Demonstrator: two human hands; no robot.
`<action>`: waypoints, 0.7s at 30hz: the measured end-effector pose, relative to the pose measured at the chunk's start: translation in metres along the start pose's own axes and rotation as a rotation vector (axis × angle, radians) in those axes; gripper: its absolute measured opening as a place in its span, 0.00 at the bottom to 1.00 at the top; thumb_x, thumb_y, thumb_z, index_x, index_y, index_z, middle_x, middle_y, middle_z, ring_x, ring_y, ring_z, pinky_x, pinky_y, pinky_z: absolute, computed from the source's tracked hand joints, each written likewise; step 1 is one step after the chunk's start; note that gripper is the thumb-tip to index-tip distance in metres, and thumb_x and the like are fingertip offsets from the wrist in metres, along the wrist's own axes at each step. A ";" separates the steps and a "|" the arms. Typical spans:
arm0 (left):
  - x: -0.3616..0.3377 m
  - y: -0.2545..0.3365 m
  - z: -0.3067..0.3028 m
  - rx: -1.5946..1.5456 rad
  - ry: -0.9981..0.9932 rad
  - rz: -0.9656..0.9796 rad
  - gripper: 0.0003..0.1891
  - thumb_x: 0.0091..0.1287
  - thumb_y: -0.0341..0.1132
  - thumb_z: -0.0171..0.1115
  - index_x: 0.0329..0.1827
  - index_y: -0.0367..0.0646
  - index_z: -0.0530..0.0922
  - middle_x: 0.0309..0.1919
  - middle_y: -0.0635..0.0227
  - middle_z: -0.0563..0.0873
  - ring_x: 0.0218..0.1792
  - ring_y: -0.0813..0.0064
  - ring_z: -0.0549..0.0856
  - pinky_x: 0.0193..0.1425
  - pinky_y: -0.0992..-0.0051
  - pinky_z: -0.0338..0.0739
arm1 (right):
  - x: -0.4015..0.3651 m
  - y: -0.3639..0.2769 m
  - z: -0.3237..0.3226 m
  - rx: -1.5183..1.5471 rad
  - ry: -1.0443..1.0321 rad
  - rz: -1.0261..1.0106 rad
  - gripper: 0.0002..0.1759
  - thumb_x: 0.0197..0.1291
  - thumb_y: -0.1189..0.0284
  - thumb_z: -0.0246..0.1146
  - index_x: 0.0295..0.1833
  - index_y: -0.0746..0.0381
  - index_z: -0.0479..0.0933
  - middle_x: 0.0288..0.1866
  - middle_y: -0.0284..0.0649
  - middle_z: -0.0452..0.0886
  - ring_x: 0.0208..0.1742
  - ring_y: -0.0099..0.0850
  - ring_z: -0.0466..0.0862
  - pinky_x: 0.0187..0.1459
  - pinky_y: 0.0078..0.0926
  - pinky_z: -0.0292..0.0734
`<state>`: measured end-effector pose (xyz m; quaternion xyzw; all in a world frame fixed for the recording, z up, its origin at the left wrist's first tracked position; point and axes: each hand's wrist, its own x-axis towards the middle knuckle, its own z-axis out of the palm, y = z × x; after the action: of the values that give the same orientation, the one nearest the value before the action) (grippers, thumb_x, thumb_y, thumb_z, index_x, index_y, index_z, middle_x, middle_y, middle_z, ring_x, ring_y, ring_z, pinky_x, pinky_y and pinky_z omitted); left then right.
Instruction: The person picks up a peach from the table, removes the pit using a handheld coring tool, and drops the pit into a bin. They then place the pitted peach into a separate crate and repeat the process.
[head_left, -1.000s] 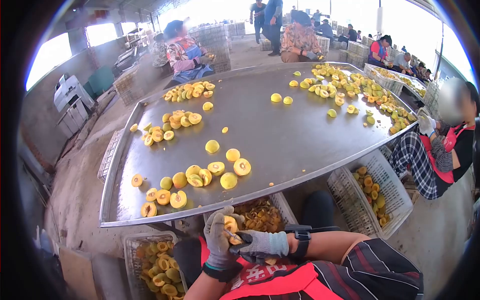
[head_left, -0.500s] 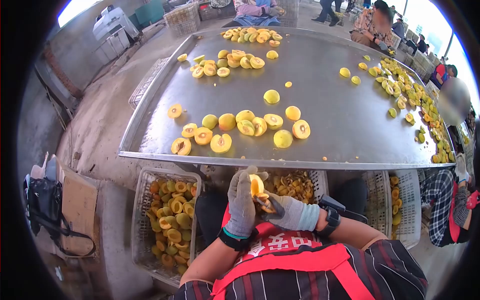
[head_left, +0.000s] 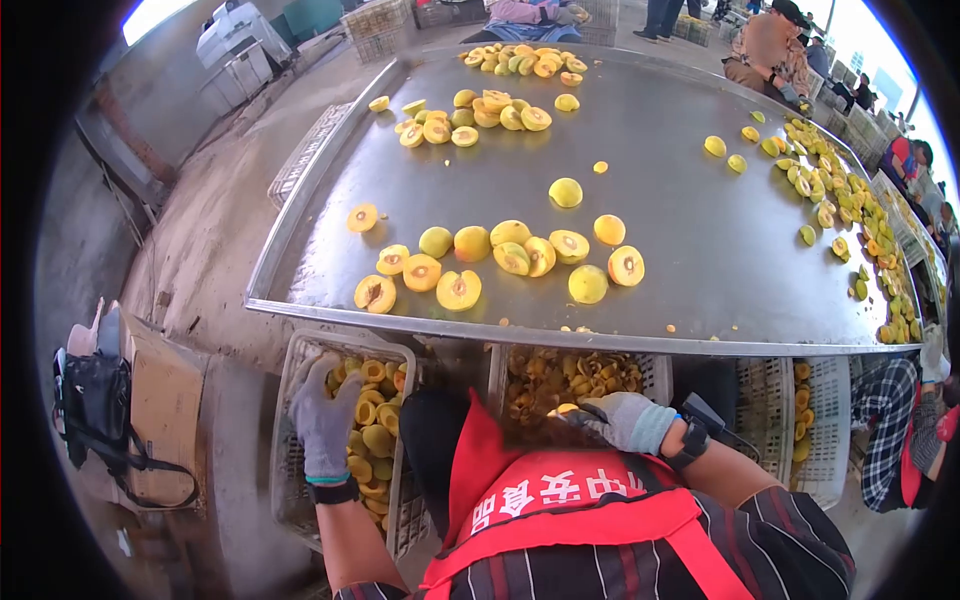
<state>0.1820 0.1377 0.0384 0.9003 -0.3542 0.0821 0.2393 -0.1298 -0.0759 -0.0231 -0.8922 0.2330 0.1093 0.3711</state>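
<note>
My left hand (head_left: pixel 325 425), in a grey glove, is over the left crate (head_left: pixel 284 470) of pitted peach halves (head_left: pixel 378 440). Its thumb stands apart from the fingers, and I see nothing held. My right hand (head_left: pixel 628 420), gloved too, is closed in front of my apron, around a small dark hand tool mostly hidden by the fingers. A yellow bit of fruit (head_left: pixel 564 409) shows at its tip. Below and beyond it stands the middle crate (head_left: pixel 655 378) with fruit scraps (head_left: pixel 540 385). Halved yellow peaches (head_left: pixel 458 290), some with stones showing, lie along the near side of the metal table (head_left: pixel 400 325).
More peach halves (head_left: pixel 490 110) lie in groups further back, and a long heap (head_left: pixel 850 200) runs along the right edge. Another crate (head_left: pixel 825 440) stands at right. Co-workers sit at the far side and right. A cardboard box (head_left: pixel 165 400) with a black bag (head_left: pixel 95 400) is at left.
My left hand has moved from beside my right hand, where it held a peach half, left and over the left crate. My right hand has shifted slightly right. The view has turned slightly.
</note>
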 end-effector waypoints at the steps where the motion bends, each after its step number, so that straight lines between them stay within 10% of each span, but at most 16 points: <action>1: 0.013 0.012 0.009 -0.108 0.031 0.137 0.15 0.55 0.36 0.66 0.43 0.41 0.79 0.39 0.55 0.83 0.41 0.59 0.83 0.45 0.66 0.76 | 0.003 0.002 0.003 0.050 0.002 0.038 0.26 0.64 0.47 0.47 0.43 0.58 0.77 0.34 0.51 0.81 0.38 0.51 0.80 0.39 0.43 0.73; 5: 0.053 0.066 0.056 -0.247 -0.161 0.239 0.22 0.51 0.42 0.68 0.47 0.42 0.78 0.39 0.54 0.83 0.43 0.56 0.82 0.46 0.63 0.76 | -0.003 -0.011 -0.004 0.310 0.022 0.044 0.29 0.66 0.45 0.42 0.51 0.54 0.78 0.33 0.51 0.80 0.37 0.52 0.79 0.38 0.41 0.71; 7: 0.078 0.101 0.088 0.136 -0.375 0.263 0.29 0.49 0.48 0.68 0.53 0.44 0.75 0.40 0.56 0.83 0.44 0.56 0.82 0.45 0.63 0.77 | -0.005 0.002 0.004 0.437 0.041 0.017 0.28 0.65 0.43 0.45 0.54 0.51 0.78 0.27 0.43 0.79 0.25 0.35 0.77 0.32 0.32 0.71; 13: 0.099 0.103 0.148 0.210 -0.405 0.394 0.30 0.53 0.49 0.64 0.58 0.45 0.72 0.37 0.60 0.84 0.36 0.61 0.85 0.34 0.65 0.79 | -0.023 -0.003 -0.003 0.686 0.005 0.227 0.37 0.54 0.33 0.49 0.38 0.59 0.76 0.22 0.34 0.71 0.19 0.25 0.72 0.21 0.24 0.67; 16: 0.067 0.122 0.116 -0.686 -0.533 0.101 0.24 0.59 0.46 0.60 0.57 0.44 0.72 0.34 0.63 0.84 0.29 0.66 0.85 0.27 0.72 0.77 | -0.023 -0.004 -0.005 0.864 0.000 0.290 0.36 0.56 0.33 0.49 0.39 0.58 0.75 0.22 0.32 0.72 0.19 0.23 0.72 0.20 0.22 0.67; 18: 0.039 0.137 0.090 -1.410 -0.511 -0.101 0.20 0.66 0.48 0.52 0.53 0.42 0.73 0.36 0.62 0.82 0.25 0.69 0.83 0.21 0.78 0.73 | -0.006 0.026 0.018 0.983 0.016 0.167 0.32 0.63 0.41 0.48 0.58 0.55 0.74 0.27 0.26 0.73 0.20 0.17 0.69 0.21 0.14 0.64; 21: 0.004 0.151 0.050 -2.091 -0.794 -0.534 0.22 0.69 0.52 0.46 0.50 0.41 0.73 0.41 0.59 0.82 0.26 0.68 0.82 0.21 0.77 0.72 | -0.028 -0.019 -0.021 1.230 -0.131 0.156 0.29 0.63 0.43 0.49 0.49 0.58 0.75 0.26 0.27 0.74 0.18 0.16 0.70 0.17 0.13 0.62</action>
<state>0.0814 0.0145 0.0525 0.2703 -0.0976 -0.5949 0.7507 -0.1446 -0.0699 0.0141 -0.4868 0.2947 0.0363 0.8215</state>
